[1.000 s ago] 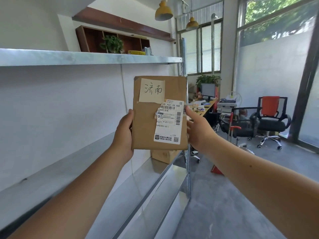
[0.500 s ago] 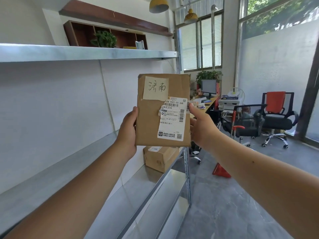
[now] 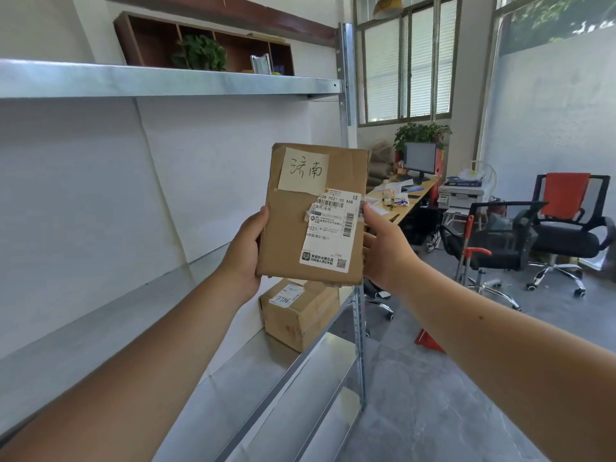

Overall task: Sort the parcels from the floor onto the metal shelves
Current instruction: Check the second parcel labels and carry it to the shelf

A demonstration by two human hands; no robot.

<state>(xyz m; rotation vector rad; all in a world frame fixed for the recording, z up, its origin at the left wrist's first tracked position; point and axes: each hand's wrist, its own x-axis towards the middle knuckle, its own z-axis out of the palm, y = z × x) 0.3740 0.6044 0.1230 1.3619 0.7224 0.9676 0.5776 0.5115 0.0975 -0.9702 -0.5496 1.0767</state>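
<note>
I hold a flat brown cardboard parcel (image 3: 290,228) upright in front of me, its face toward the camera, with a handwritten note and a white shipping label on it. My left hand (image 3: 245,251) grips its left edge and my right hand (image 3: 383,248) grips its right edge. The parcel hangs in the air above the metal shelves (image 3: 173,83), at the right end near the upright post (image 3: 346,71). A second brown box (image 3: 300,315) with a white tag stands on a lower shelf level, right below the held parcel.
The shelf unit runs along the white wall on my left, with its lower boards (image 3: 253,378) bare apart from the box. To the right lie grey floor, two office chairs (image 3: 563,235), a desk with a monitor (image 3: 420,160) and a red object (image 3: 428,341) on the floor.
The view has shifted, so the shelf post and the box on the lower shelf show more fully. The parcel stays held upright in both hands, tilted slightly more.
</note>
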